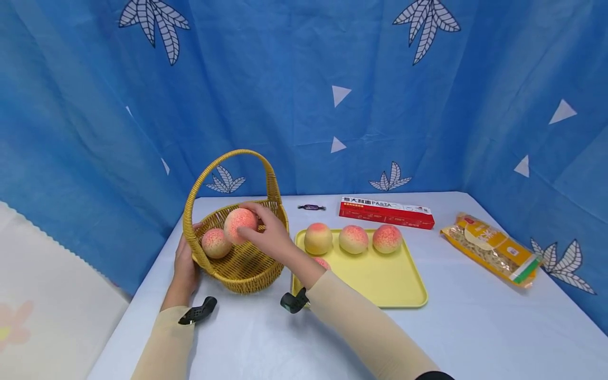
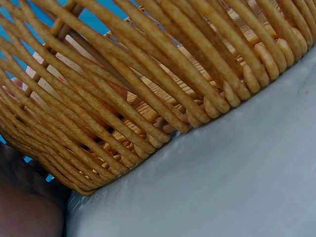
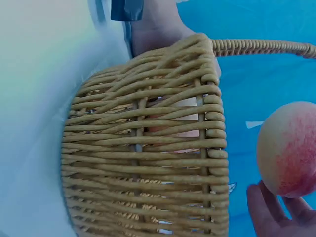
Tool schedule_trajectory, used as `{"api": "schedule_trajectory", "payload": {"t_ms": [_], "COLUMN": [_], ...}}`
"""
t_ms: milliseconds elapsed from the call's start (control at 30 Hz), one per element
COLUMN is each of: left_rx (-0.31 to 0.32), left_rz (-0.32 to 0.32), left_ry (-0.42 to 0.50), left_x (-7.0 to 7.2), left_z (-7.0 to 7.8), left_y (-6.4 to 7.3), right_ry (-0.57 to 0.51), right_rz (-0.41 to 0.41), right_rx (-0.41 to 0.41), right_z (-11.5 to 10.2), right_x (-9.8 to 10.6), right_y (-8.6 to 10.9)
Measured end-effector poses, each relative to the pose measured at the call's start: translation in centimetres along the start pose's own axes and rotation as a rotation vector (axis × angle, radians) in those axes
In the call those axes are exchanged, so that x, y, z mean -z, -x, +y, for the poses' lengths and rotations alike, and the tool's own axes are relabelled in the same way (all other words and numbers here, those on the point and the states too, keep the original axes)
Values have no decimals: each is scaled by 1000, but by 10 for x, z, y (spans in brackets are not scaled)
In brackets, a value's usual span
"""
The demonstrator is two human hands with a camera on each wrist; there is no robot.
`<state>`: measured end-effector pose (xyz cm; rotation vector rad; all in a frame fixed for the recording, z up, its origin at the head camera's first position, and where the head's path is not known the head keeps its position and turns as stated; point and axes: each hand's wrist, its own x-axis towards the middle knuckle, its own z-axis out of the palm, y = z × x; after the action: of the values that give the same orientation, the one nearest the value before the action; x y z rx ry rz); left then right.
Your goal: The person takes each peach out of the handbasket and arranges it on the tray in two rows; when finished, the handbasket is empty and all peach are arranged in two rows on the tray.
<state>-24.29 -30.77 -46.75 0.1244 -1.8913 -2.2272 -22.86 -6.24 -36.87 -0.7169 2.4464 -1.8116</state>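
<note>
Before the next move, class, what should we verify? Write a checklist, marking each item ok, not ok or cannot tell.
1. Upper peach pinched by the right hand: ok.
2. That peach over the opening of the basket: ok, in the head view.
3. Left hand against the basket: ok, at its left side.
4. Space inside: ok, bare floor shows beside the lower peach.
5. Tray emptied: not ok, four peaches lie there.
6. Basket's whole base flat on the table: cannot tell.

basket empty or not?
Not empty: head view shows one peach in the basket; the right hand holds another peach above it.
</note>
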Motion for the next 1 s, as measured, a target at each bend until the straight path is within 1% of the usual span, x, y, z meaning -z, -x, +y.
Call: {"api": "schedule_trajectory", "payload": {"t_ms": [133,267,433,567,767,933,1000], "left_rx": [0,0,13,17,11,17,15], "left_rz": [5,10,13,14,2,17,19], "left_ry": [16,31,25,17,28,11,2], "left_x": [0,1,0,-1,-1,-2,-1], "left_z": [0,2,3,2,3,3,2], "left_y": [-1,0,1,2,0,0,-1], "right_ry": [-57,-153,-329,-427,-480,-478,-462], "right_rz": [-2,0,-23,-45,-47,-68,-76], "right_rx": [-19,-51,-91,-112,-119,-118,-126], "right_z": [1,1,0,1,9,12,12], "right_x": [6,10,17,25,40,51,55], "right_y": [11,20,33,42,52,61,65]}}
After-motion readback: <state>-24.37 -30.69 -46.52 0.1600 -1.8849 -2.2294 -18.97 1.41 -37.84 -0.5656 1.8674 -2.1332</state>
